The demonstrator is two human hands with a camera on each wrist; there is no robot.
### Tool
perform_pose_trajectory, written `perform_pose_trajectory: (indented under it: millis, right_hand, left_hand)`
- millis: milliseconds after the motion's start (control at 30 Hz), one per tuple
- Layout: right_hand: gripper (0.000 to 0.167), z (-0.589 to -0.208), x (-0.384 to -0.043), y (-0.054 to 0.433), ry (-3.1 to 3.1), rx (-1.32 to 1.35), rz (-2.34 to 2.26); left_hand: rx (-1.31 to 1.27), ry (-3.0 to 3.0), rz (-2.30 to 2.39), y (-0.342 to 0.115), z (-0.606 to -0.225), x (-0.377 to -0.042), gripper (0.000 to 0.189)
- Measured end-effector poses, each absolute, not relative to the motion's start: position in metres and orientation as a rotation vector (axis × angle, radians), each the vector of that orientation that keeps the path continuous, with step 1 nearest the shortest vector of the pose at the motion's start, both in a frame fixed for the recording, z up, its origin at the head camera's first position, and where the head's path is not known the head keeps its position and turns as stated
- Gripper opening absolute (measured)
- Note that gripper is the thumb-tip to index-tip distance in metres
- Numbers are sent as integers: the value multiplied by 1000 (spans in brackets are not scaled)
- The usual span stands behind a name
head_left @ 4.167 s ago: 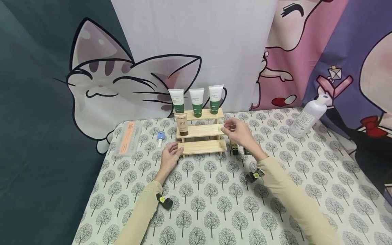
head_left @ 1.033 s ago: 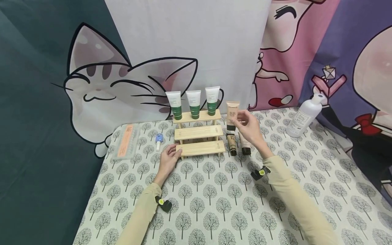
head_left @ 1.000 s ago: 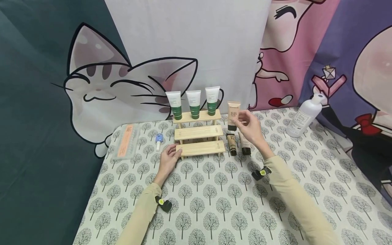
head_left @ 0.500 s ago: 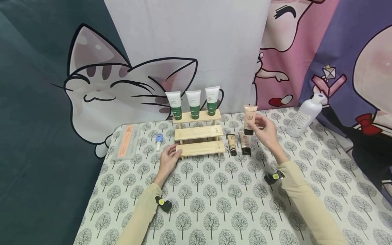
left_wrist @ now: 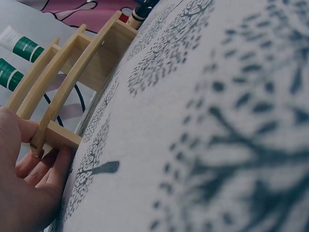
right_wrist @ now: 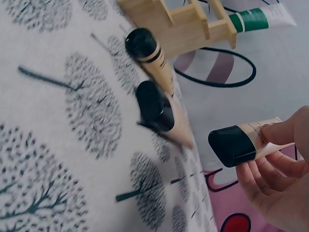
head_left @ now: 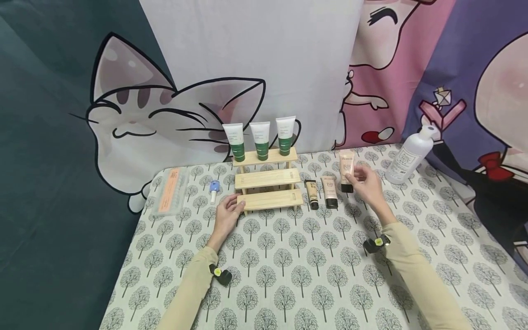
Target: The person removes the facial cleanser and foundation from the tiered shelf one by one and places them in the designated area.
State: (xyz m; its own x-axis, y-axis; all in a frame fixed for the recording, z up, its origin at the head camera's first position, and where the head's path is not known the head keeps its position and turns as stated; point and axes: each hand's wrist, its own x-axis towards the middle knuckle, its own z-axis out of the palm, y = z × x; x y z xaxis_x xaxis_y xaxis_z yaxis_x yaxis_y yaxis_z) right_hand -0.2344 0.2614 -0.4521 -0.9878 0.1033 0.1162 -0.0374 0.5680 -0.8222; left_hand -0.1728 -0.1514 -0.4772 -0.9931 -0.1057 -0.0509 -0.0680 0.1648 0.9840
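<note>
**Gripping a wooden rack (head_left: 270, 200) on the left, pinching a BB tube (head_left: 347, 168) upright on the right**

Nearest, right across the front, a pale tablecloth (head_left: 284, 279) printed with dark trees, crossed by two beige sleeves (head_left: 187, 286). Strapped at each wrist, a small black camera (head_left: 224, 277) (with a bright yellow dot beside it).

A little farther, on the left: clamps the left end of the rack's lowest shelf with the left hand (head_left: 226, 214), thumb over the top, fingers curled in below. Just right of the rack, lying with black caps toward the near side, a gold tube (head_left: 312, 194), then a pale pink BB tube (head_left: 329, 189), side by side and apart. On the left, between the rack and a clear case (head_left: 170, 191) with an orange label, a small blue-and-white item (head_left: 214, 189).

Slightly farther, to the right of the pale pink BB tube: pinches the upright BB tube, black cap down, with the right hand (head_left: 368, 188), thumb in front, fingers behind. Seems clear of the cloth in the right wrist view, though hard to judge from the head view. Farther right, a white pump bottle (head_left: 410, 156).

Farthest, on the rack's top shelf, three white-and-green tubes (head_left: 261, 140) standing in a row; behind, a cartoon-printed backdrop (head_left: 264, 46).
</note>
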Motion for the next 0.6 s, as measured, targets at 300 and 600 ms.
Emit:
perform_pose_trajectory:
  millis: [300, 600]
  right_hand:
    - [47, -467, -234, 273, -2712, -102, 1363]
    - [51, -474, -230, 283, -2873, -87, 1279]
  left_hand:
    - [222, -2343, -2018, -158, -512, -191, 50]
    - [215, -2307, -2011, -157, -516, -191, 48]
